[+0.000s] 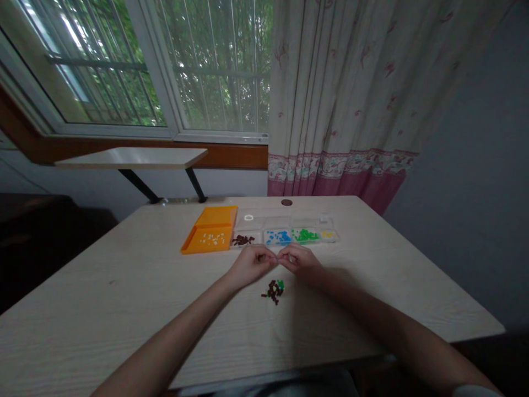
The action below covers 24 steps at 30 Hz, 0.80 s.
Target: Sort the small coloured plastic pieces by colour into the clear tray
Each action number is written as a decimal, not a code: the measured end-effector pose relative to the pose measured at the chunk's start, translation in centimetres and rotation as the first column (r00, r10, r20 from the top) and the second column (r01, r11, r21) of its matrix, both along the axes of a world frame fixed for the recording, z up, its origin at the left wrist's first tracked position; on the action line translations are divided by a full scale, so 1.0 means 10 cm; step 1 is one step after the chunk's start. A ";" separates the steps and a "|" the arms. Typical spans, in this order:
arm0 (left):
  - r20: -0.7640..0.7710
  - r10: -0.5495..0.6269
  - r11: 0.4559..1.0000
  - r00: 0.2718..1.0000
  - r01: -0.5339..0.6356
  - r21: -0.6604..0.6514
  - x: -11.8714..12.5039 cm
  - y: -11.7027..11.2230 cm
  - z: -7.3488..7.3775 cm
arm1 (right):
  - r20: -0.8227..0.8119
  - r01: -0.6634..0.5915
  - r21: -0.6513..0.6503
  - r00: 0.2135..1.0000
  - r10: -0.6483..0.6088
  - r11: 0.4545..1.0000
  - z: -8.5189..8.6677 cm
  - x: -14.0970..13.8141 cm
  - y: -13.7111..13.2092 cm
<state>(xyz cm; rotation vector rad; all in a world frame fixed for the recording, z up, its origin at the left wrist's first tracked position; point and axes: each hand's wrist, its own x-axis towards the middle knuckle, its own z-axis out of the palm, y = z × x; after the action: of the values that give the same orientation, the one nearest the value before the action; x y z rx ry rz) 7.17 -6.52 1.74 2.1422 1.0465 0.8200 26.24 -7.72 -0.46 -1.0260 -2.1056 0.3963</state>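
Note:
My left hand (255, 263) and my right hand (298, 258) meet fingertip to fingertip above the table, both closed in a pinch. Whatever lies between the fingertips is too small to make out. Just below them on the tabletop is a small cluster of brown and green pieces (273, 291), with a few light ones among them. Beyond my hands stands a clear compartment box (259, 234), holding brown pieces (243, 240), blue pieces (278, 237), green pieces (305, 235) and yellow pieces (327, 234) in separate compartments. White pieces (213, 239) lie in an orange tray (185, 245) at its left.
The pale wooden table (136, 275) reaches back to a curtain (330, 99) and a window. A raised shelf (136, 157) on dark legs stands at the back left. A round brown disc (286, 203) is set near the table's far edge.

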 end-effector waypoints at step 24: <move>-0.224 -0.313 0.948 0.923 0.290 -0.130 -0.12 0.01 -0.02 | -0.200 0.177 0.263 0.972 -0.127 0.948 0.13 0.13 0.06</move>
<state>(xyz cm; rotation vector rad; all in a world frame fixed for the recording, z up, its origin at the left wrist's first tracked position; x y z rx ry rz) 5.96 -6.45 1.56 2.2850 0.8193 0.3625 27.55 -7.08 0.87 -0.9408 -1.8421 0.1052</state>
